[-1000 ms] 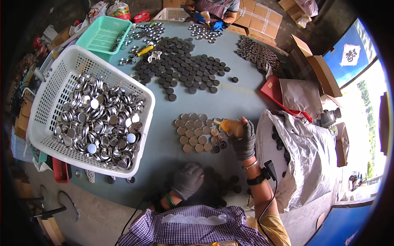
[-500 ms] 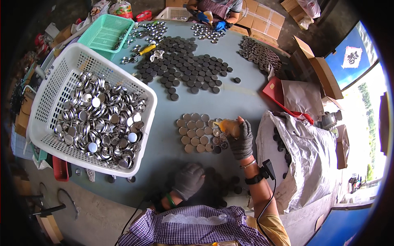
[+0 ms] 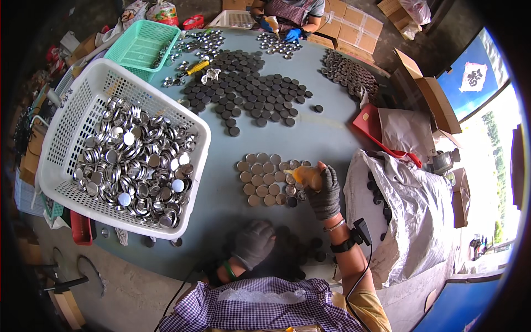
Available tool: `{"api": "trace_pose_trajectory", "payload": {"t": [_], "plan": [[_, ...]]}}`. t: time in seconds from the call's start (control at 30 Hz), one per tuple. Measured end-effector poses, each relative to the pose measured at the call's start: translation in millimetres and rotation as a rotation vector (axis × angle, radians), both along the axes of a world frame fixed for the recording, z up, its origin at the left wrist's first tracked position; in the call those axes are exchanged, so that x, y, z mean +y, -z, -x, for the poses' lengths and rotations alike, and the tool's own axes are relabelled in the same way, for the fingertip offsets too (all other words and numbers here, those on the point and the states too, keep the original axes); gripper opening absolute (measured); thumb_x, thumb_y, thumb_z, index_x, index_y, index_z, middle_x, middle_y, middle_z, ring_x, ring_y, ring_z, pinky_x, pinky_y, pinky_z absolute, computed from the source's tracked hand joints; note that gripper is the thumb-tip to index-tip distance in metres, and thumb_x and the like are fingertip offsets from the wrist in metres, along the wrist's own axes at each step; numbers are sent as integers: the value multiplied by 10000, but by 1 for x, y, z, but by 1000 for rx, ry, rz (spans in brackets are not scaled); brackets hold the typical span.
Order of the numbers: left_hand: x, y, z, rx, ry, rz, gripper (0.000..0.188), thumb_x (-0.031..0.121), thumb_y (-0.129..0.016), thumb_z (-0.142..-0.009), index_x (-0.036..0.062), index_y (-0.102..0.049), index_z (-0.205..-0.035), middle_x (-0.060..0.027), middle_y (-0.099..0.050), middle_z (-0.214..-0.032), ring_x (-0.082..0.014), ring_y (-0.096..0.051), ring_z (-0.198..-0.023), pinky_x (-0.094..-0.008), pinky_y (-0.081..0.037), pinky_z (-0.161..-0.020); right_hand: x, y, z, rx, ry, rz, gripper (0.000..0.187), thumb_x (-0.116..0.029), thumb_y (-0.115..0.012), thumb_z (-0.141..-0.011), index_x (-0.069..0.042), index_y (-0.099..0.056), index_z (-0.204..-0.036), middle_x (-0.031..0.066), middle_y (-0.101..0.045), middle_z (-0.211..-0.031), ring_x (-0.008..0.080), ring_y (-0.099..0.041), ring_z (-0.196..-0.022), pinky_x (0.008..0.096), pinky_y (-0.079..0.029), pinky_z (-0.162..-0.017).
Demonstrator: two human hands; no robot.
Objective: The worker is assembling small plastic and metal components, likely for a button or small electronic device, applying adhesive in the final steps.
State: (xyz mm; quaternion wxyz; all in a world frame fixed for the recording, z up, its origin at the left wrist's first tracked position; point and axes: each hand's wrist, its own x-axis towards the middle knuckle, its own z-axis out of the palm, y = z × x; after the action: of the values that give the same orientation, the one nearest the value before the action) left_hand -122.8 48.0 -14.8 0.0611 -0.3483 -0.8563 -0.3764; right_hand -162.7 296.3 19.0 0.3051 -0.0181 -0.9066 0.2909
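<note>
My right hand (image 3: 325,200), in a grey glove with bare fingertips, is closed around a squeeze bottle (image 3: 308,176) of amber liquid. The bottle is tilted, its nozzle pointing left over a block of round metal caps (image 3: 263,179). Most of these are matt and pale; several at the right end look shinier, apparently wet. By the table's near edge rests my left hand (image 3: 254,243), gloved in grey with curled fingers; whatever it may hold is hidden. Dark round discs (image 3: 301,249) lie in shadow to its right.
A white basket (image 3: 124,224) heaped with shiny metal caps stands left, a green basket (image 3: 124,52) behind it. Dark discs (image 3: 260,94) cover the table's middle. A white sack (image 3: 415,216) lies right, near a red tray (image 3: 368,124). Across the table a co-worker's blue-gloved hand (image 3: 292,35) works.
My right hand and the bottle have shifted slightly, the nozzle now over a different cap at the right end. My left hand stays put. The co-worker's hands have moved a little left.
</note>
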Motion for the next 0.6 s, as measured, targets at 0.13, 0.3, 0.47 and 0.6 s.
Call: {"api": "trace_pose_trajectory", "payload": {"t": [0.13,0.3,0.47,0.6], "plan": [[-1,-1,1,-2,4,5,203,184,-721,-706,109,-682,-891,-70,-663,-999,-289,-619,-968,-411,-527,-821,-4,-2,6,13,-2,-35,640,-107,-757,-684,-12,-519,-1271,183,-566,-1148,357,-589,-1041,405,-498,-917],[0,-3,1,-5,5,1,202,174,-721,-705,108,-682,-892,-66,-668,-1004,-285,-621,-968,-406,-525,-838,-1,-2,17,44,-22,-89,645,-120,-684,-682,-6,-494,-1288,211,-557,-1141,391,-594,-993,432,-523,-845],[0,0,1,0,-3,8,197,167,-719,-707,109,-681,-891,-62,-671,-1004,-282,-623,-969,-404,-526,-840,-1,-7,18,20,8,-58,628,-99,-741,-686,-21,-523,-1270,184,-570,-1136,360,-592,-1026,414,-505,-896],[1,0,0,-2,7,1,197,168,-722,-709,109,-680,-892,-68,-670,-1004,-288,-623,-970,-407,-526,-838,6,0,14,3,42,-35,626,-97,-741,-690,-27,-524,-1273,180,-573,-1135,356,-593,-1027,411,-506,-895]]}}
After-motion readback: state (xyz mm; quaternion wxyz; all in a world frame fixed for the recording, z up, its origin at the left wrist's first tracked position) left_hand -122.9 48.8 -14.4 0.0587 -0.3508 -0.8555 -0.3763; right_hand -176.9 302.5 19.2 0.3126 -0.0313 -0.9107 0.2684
